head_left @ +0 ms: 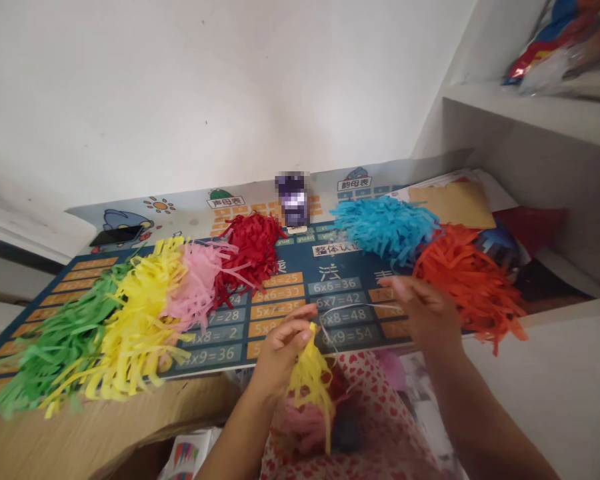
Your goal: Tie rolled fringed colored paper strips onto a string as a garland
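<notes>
My left hand [276, 360] pinches the gathered top of a small yellow paper tassel [311, 373], and its strips hang down over the near edge of the mat. A thin white string [353, 305] loops from beside the tassel across to my right hand [427, 317]. The fingers of that hand are drawn together, with the string running into them. Below the tassel, pink strips [300, 419] and some darker red ones lie on my lap, on heart-patterned cloth [375, 387]. The tassel's lower end partly covers them.
On the printed mat [333, 333] lie heaps of green [67, 343], yellow [140, 313], pink [197, 283], red [253, 250], blue [387, 230] and orange [467, 287] fringed paper. A phone [120, 235] is at the far left. Shelving [530, 127] rises on the right.
</notes>
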The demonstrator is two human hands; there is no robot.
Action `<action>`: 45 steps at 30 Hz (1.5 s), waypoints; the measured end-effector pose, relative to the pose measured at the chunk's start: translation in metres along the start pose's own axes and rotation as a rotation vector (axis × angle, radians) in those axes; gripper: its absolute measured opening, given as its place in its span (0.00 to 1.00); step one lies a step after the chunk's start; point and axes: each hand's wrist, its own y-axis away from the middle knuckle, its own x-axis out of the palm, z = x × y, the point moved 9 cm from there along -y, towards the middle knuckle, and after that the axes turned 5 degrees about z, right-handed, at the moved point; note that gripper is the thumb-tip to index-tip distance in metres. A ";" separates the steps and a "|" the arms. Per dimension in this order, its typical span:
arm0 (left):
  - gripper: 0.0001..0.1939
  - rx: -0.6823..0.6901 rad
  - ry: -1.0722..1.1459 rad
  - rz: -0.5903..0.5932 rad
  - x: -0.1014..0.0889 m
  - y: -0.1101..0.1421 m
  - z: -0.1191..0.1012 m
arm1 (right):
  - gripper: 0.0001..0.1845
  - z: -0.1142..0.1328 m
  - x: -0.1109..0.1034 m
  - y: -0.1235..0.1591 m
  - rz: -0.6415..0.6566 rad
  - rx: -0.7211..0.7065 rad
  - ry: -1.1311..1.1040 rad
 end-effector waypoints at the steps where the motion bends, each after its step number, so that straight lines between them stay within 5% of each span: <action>1: 0.11 -0.002 0.028 -0.037 -0.002 0.000 0.000 | 0.15 0.003 0.016 0.008 0.089 -0.026 0.122; 4: 0.16 -0.139 0.147 -0.100 -0.004 0.000 0.011 | 0.14 0.013 0.062 0.031 0.327 -0.138 0.303; 7: 0.19 -0.292 0.254 -0.087 0.002 0.003 0.025 | 0.14 0.019 0.083 0.040 0.370 -0.195 0.336; 20: 0.22 -0.260 0.290 -0.141 0.002 0.004 0.026 | 0.17 0.043 0.093 0.043 0.100 -0.425 0.613; 30: 0.21 -0.173 0.303 -0.192 0.004 0.005 0.020 | 0.16 0.046 0.104 0.054 0.133 -0.545 0.698; 37: 0.23 -0.058 0.199 -0.137 0.005 0.005 0.009 | 0.19 0.029 0.110 0.053 0.310 -0.414 0.664; 45: 0.08 0.069 -0.246 -0.056 0.010 0.012 -0.016 | 0.16 0.006 0.117 0.049 0.551 -0.204 0.487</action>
